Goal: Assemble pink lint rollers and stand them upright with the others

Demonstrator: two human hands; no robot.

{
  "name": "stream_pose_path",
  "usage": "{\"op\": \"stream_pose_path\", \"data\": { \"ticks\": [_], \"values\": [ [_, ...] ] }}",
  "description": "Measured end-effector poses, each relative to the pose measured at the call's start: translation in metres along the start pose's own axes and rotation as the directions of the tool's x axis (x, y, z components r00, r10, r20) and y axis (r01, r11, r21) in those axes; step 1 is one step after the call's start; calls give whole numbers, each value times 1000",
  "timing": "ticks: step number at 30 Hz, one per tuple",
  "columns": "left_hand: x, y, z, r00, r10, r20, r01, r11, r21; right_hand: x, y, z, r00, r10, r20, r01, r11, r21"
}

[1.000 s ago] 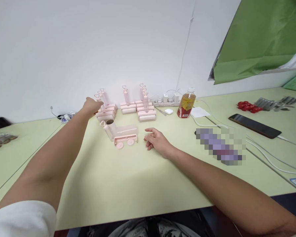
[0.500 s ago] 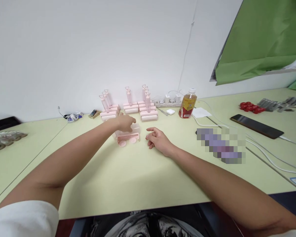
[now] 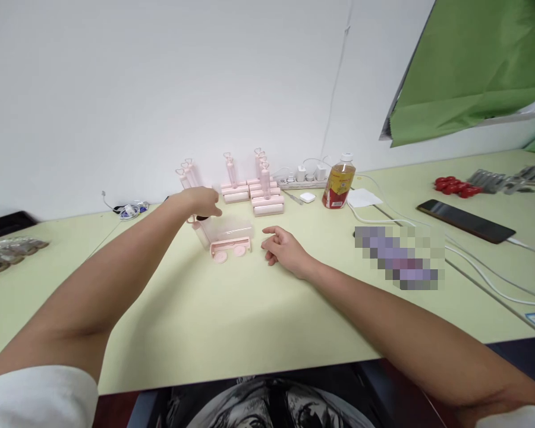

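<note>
On table (image 3: pixel 196 333); pink case (image 3: pixel 230 244) crosswise

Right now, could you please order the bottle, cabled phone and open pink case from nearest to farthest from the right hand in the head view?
1. Open pink case, left of the right hand
2. Bottle, back and to the right
3. Cabled phone, farther right
</note>
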State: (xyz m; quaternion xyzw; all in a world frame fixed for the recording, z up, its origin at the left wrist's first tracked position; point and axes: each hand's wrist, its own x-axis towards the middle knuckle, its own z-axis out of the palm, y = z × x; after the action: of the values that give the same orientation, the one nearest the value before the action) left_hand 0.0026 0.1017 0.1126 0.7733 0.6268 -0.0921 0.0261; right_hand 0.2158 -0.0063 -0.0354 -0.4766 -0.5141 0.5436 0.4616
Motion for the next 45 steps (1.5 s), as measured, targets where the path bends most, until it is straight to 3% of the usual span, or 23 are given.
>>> {"op": "stream_pose_path", "data": {
  "ticks": [4, 6, 8, 10, 13, 14, 16, 18, 20, 21, 23, 25, 27, 32, 35, 39, 41, 45],
  "values": [
    [-6, -4, -1, 986, -81, 143, 79, 997, 22, 1, 1, 1, 1000, -14, -6, 14, 1000, -9],
    [-7, -5, -2, 984, -74, 164, 78, 997, -16, 1, 1, 1, 1000, -17, -4, 17, 1000, -8],
    [-9, -8, -7, 996, -70, 63, 74, 995, -62, 1, 0, 1, 1000, -13, -5, 13, 1000, 0],
    [-16, -9, -15, 985, -105, -136, 88, 988, -126, 0, -2, 0, 1000, -13, -20, 14, 1000, 7],
    [-39, 2, -18, 899, -172, -402, 6, 924, -383, -5, -10, 1, 997, -67, -39, 67, 998, 11],
    [-49, 10, -12, 872, -174, -457, -80, 872, -484, -7, -13, 2, 994, -104, -26, 104, 994, 19],
    [-70, 30, 11, 890, -103, -444, -243, 718, -653, -14, -18, 5, 982, -188, 32, 186, 980, 68],
    [-88, 51, 46, 940, 40, -340, -299, 580, -758, -20, -21, 8, 964, -249, 89, 233, 960, 158],
    [-101, 64, 84, 951, 169, -260, -310, 521, -795, -23, -22, 9, 959, -267, 99, 241, 946, 217],
    [-104, 67, 100, 947, 163, -276, -320, 546, -774, -23, -21, 9, 961, -263, 86, 240, 947, 213],
    [-107, 66, 122, 938, 117, -326, -300, 744, -598, -19, -20, 6, 970, -241, 24, 236, 962, 136],
    [-106, 59, 131, 937, 112, -330, -242, 890, -386, -15, -18, 2, 973, -221, -65, 223, 975, 22],
    [-101, 53, 131, 954, 105, -279, -179, 951, -251, -11, -17, -1, 970, -212, -122, 206, 977, -60],
    [-90, 52, 130, 981, 102, -167, -131, 976, -175, -13, -19, 0, 962, -255, -99, 234, 954, -187],
    [-91, 52, 130, 951, 161, -264, -235, 932, -275, -18, -21, 1, 958, -274, -85, 246, 938, -245],
    [-99, 48, 124, 868, 188, -459, -396, 820, -413, -19, -21, 1, 962, -261, -77, 236, 941, -242],
    [-100, 48, 123, 885, 175, -431, -359, 845, -395, -18, -20, 1, 963, -259, -75, 235, 942, -238],
    [-97, 54, 131, 946, 202, -254, -271, 923, -273, -18, -19, 0, 963, -261, -63, 238, 939, -250]
  ]
}}
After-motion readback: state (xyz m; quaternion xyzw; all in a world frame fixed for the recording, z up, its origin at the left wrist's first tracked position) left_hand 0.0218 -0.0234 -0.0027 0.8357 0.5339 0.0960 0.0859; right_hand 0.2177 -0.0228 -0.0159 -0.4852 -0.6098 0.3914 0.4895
